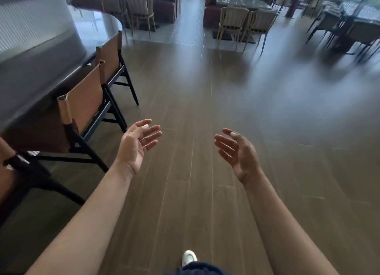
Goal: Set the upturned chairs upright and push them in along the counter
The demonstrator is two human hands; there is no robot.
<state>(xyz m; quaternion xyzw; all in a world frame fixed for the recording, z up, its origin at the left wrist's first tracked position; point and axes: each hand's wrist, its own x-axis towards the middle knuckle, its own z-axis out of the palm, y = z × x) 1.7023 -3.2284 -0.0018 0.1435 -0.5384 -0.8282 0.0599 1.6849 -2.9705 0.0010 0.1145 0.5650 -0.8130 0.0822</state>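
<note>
My left hand (137,145) and right hand (240,154) were released, holding nothing. The chairs (84,108) stood upright at my left, against the counter (30,65). I judged them rigid and fairly heavy, best gripped by the black frame.

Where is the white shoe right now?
The white shoe is at the bottom middle of the head view, on the wooden floor, just above the dark blue clothing.
</note>
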